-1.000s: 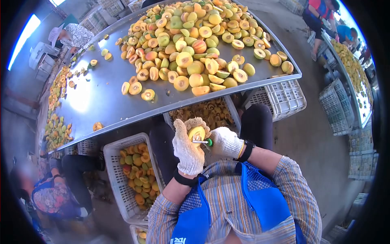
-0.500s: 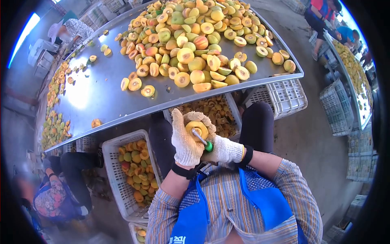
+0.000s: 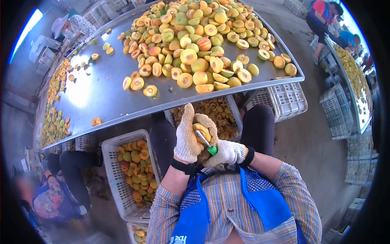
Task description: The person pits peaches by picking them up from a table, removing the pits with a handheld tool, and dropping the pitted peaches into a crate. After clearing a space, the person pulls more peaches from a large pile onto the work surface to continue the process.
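Note:
In a dusty white glove, my left hand [image 3: 188, 140] is wrapped round a halved yellow fruit [image 3: 202, 132], its thumb pointing up. My right hand [image 3: 227, 153], also gloved, grips a small metal tool with a green handle [image 3: 212, 150]. The tool's metal shaft lies against the fruit's cut face. Both hands touch each other in front of my striped shirt, just beyond the near edge of the metal table [image 3: 162, 106]. A large heap of halved fruits [image 3: 191, 44] covers the table's middle.
Below the table stand a white crate of fruit halves [image 3: 106, 162], a crate of darker pieces [image 3: 233, 112] and an upturned-looking white crate [image 3: 290, 99]. A person sits at the lower left, another at the upper left. People stand by a second fruit table [image 3: 352, 75] at right.
My left hand has tilted the fruit, so its cut face shows less. The tool's shaft and green handle have shifted slightly. The view has moved a little.

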A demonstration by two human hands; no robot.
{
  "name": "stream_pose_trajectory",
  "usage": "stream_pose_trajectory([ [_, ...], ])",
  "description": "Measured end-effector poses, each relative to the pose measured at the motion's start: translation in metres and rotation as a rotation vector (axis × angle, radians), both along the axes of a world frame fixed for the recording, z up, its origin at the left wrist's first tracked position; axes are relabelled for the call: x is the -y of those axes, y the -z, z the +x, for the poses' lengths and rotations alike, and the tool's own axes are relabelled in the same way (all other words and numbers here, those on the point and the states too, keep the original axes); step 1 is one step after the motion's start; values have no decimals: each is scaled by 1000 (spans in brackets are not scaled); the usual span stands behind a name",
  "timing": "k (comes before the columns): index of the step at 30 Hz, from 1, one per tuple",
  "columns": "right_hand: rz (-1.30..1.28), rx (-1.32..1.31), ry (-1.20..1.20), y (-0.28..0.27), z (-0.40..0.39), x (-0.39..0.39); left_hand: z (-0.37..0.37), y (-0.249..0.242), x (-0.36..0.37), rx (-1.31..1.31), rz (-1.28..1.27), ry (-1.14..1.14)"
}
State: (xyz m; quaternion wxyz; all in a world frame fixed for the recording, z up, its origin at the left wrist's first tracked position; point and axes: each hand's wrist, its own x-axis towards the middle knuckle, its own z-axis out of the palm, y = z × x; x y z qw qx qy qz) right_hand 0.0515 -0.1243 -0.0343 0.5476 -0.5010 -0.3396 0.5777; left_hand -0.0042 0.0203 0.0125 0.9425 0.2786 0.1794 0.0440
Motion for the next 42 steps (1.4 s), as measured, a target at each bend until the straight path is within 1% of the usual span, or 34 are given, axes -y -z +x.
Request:
stream_pose_trajectory([
  [2, -109, -39, -153, -10, 3, 4, -1, 5, -3, 15, 40, 35],
  [3, -110, -36, -159, -9, 4, 3, -1, 7, -4, 81, -13, 77],
  [5, 146, 97, -50, -6, 3, -1, -3, 9, -3, 148, -62, 116],
  [6, 151, 102, -54, -13, 5, -3, -2, 6, 4, 5, -106, -34],
  [7, 41, 249, -90, -21, 8, -4, -2, 4, 6, -138, -151, -183],
  [9, -184, 538, -165, -36, 11, -6, -3, 16, -7, -65, -85, -306],
  [10, -289, 777, -216, -33, 8, -7, -8, 20, -20, -62, -108, -379],
  [11, -282, 780, -217, -30, 5, -7, -13, 25, -37, -57, -127, -447],
  [13, -300, 824, 8, -30, 10, -4, -40, 51, -79, -112, 78, -623],
  [14, -439, 714, 40, -35, 17, -6, -63, 44, -95, -272, 271, -589],
  [15, -381, 1014, 48, -5, 28, -5, -90, 38, -108, -433, 467, -551],
  [17, -585, 1375, -194, 31, 47, 0, -129, 62, -138, -877, 1840, -444],
  [18, -524, 1255, -111, 23, 48, 0, -119, 53, -136, -865, 1845, -450],
  [19, -461, 1129, -35, 14, 46, -1, -112, 43, -128, -880, 1978, -516],
  [20, -491, 1174, -13, 17, 44, -3, -102, 37, -119, -892, 2110, -581],
  [21, -488, 1176, -7, 25, 43, -2, -76, 33, -112, -651, 2216, -646],
  [22, -483, 1200, 7, 34, 43, -2, -48, 24, -102, -472, 2295, -588],
  [23, -480, 1224, 20, 39, 43, -2, -17, 18, -87, -380, 2316, -587],
  [24, -386, 1188, 51, 34, 41, 1, 12, 15, -76, -244, 2369, -572],
  [25, -391, 1188, 58, 30, 38, 3, 41, 19, -69, -209, 2402, -492],
  [26, -354, 1204, 58, 27, 36, 5, 65, 25, -61, -361, 2466, -279],
  [27, -316, 1221, 56, 27, 34, 7, 87, 17, -55, -555, 2455, 84],
  [29, -302, 1256, 54, 36, 33, 9, 128, 0, -45, -874, 2216, 581],
  [30, -282, 1275, 42, 41, 32, 10, 133, 6, -49, -873, 2217, 580],
  [32, -202, 1296, 48, 43, 33, 13, 141, 29, -61, -721, 2139, 553],
  [33, -202, 1296, 45, 38, 33, 13, 140, 31, -65, -724, 2137, 553],
  [35, -242, 1217, 45, 25, 34, 11, 135, 34, -74, -681, 1944, 445],
  [36, -234, 1219, 41, 21, 34, 11, 128, 21, -72, -661, 1860, 395],
  [37, -245, 1168, 107, 18, 34, 11, 123, 25, -77, -666, 1862, 389],
  [38, -256, 1115, 172, 14, 33, 11, 113, 37, -84, -554, 1742, 151],
  [39, -248, 1118, 169, 11, 34, 12, 105, 42, -87, -441, 1608, -78],
  [40, -284, 1089, 222, 7, 37, 11, 100, 47, -91, -293, 1400, -176],
  [41, -321, 1056, 273, 1, 37, 8, 91, 51, -95, -298, 1404, -186],
  [42, -415, 1064, 213, -17, 40, 5, 80, 41, -93, -168, 971, -261],
])
